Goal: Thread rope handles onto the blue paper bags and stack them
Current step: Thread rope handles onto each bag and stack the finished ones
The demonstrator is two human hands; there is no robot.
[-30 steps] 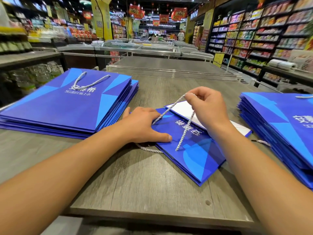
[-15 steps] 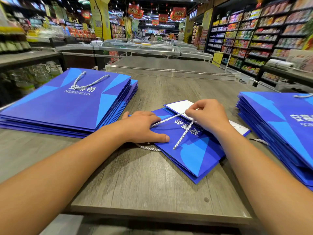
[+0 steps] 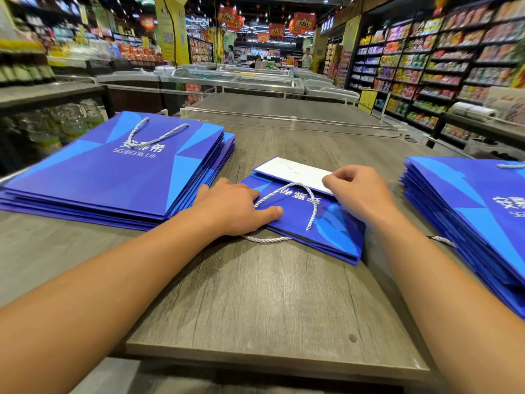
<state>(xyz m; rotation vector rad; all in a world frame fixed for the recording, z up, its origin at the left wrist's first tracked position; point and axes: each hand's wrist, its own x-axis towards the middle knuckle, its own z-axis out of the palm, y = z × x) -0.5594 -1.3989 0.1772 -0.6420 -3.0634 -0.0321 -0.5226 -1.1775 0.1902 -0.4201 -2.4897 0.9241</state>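
Note:
A flat blue paper bag (image 3: 326, 231) lies in the middle of the grey wooden table (image 3: 255, 302), its white inner flap turned away from me. A white rope handle (image 3: 312, 211) lies in a loose loop on its face. A second rope (image 3: 267, 239) sticks out from under its near left edge. My left hand (image 3: 230, 206) presses flat on the bag's left corner, thumb stretched over the blue paper. My right hand (image 3: 358, 191) has curled fingers that pinch the bag's top edge at the white flap.
A stack of blue bags with rope handles (image 3: 113, 177) lies at the left of the table. Another stack of blue bags (image 3: 468, 211) lies at the right, with a rope end poking out below it. Store shelves and freezer cases stand beyond the table.
My right hand came down from holding the rope loop up in the air. The loop now lies slack on the bag and the hand sits at the bag's top edge.

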